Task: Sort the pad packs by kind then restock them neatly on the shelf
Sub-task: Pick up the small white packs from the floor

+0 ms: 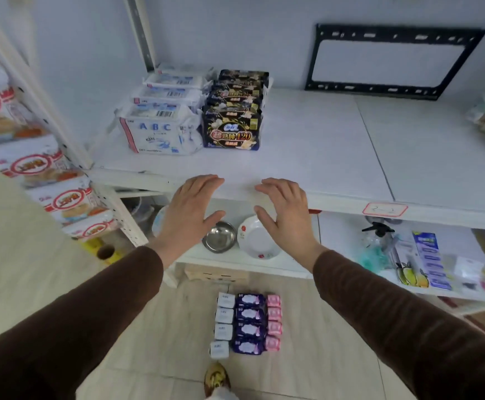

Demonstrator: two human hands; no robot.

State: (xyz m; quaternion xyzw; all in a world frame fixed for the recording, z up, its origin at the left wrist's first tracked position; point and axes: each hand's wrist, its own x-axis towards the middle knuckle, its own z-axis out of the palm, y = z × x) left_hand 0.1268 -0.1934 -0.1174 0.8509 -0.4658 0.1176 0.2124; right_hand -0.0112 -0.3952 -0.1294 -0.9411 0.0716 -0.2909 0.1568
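Observation:
Two rows of pad packs stand on the white shelf (307,145): white ABC packs (160,128) on the left, black packs (232,131) right beside them. On the floor below lie three sorted columns: small white packs (223,324), purple packs (249,323) and pink packs (273,321). My left hand (190,206) and my right hand (281,209) hover empty, fingers spread, in front of the shelf's front edge, palms facing each other. Neither touches a pack.
A black metal frame (394,60) leans at the shelf's back right. The lower shelf carries a steel bowl (219,236), a white plate (257,238), a spray bottle (378,230) and small goods. Snack bags (33,166) fill the left rack. A shoe (216,378) shows below.

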